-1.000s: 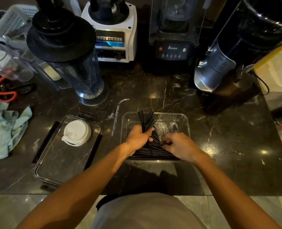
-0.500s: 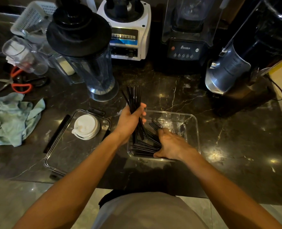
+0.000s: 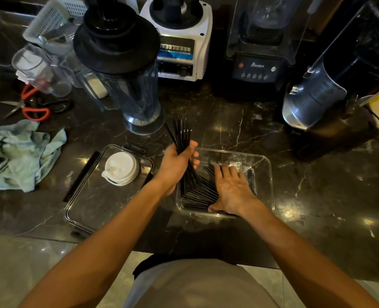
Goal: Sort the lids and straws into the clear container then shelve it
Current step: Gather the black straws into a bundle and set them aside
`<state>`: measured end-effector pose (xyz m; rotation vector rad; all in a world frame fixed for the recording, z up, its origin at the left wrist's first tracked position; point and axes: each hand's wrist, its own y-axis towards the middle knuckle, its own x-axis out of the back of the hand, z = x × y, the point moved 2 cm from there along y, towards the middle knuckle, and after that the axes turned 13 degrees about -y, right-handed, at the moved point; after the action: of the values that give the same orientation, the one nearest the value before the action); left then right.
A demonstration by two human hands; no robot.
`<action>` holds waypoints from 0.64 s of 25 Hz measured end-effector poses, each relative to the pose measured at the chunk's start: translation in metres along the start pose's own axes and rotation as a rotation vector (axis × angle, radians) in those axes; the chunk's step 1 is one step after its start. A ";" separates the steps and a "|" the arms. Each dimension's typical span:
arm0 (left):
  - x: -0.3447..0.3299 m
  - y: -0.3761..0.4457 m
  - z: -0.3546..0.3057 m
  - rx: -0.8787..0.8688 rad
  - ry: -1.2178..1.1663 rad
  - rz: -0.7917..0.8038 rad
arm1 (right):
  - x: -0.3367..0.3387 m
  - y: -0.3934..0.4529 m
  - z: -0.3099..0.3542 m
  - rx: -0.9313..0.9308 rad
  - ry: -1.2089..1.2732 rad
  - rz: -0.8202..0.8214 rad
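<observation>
Left hand (image 3: 175, 165) grasps a bundle of black straws (image 3: 183, 134), upright to align them; right hand (image 3: 233, 190), fingers flat, presses loose straws (image 3: 197, 192) down inside the clear container (image 3: 270, 174).

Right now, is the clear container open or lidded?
Open. The clear container has no lid on; both hands reach into it among the straws. Its lid lies flat on the counter to its left.
</observation>
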<state>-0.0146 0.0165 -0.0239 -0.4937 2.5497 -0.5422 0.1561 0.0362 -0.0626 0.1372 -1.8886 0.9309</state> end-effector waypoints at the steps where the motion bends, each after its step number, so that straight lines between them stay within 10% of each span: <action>1: 0.000 0.000 0.000 -0.001 0.012 0.010 | 0.000 0.002 -0.001 0.016 -0.024 0.011; 16: 0.002 0.007 0.002 0.022 0.047 0.020 | 0.008 0.011 0.005 0.218 -0.255 0.051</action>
<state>-0.0168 0.0211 -0.0289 -0.4519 2.5870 -0.5805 0.1431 0.0429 -0.0639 0.3544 -2.0247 1.2006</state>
